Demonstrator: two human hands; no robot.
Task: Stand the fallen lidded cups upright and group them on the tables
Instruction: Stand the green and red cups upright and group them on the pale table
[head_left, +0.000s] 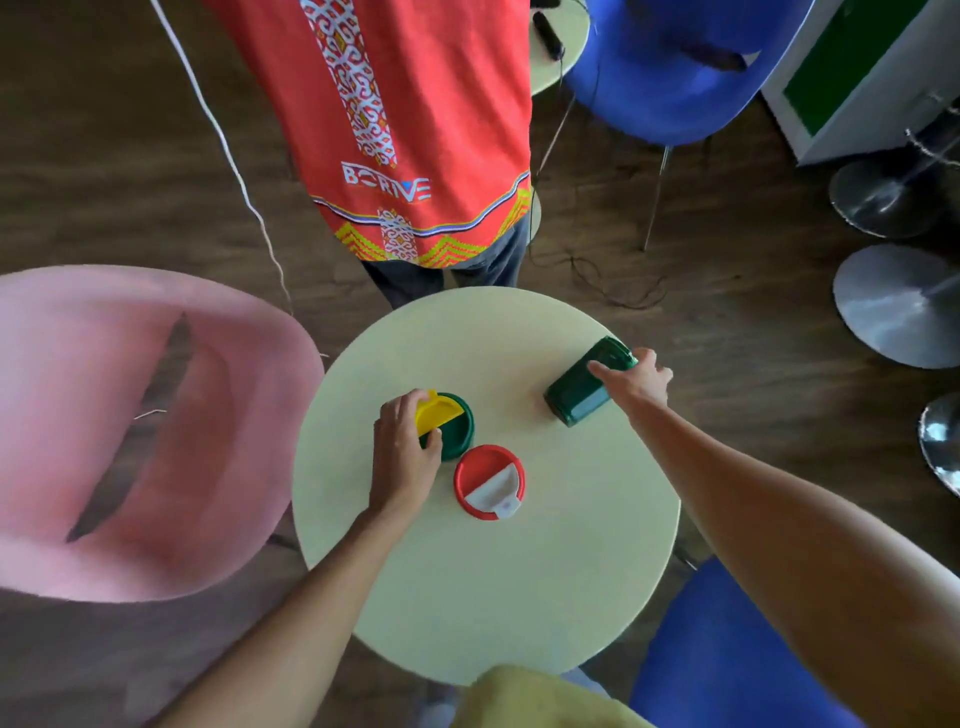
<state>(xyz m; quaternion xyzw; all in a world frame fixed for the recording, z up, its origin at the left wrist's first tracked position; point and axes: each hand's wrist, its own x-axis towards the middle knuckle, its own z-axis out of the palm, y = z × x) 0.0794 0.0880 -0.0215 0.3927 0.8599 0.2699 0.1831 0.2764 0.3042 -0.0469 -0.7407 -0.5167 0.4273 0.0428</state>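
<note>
Dark green cup (587, 382) lying on its side, far right of round table (519, 597); right hand (636, 382) fingers clamped on lid end. Green cup with yellow lid (447, 423) upright, left hand (405, 452) fingers gripping it. Red-lidded cup (489, 480) upright just beside.

Three lidded cups on round cream worktop (519, 597). Dark green cup (584, 383): lying on its side near the right edge, base toward centre, green lid end outward. Green cup with yellow flip lid (445, 423): upright, left of centre. Red cup with white flip lid (489, 481): upright, just beside the yellow-lidded one.
</note>
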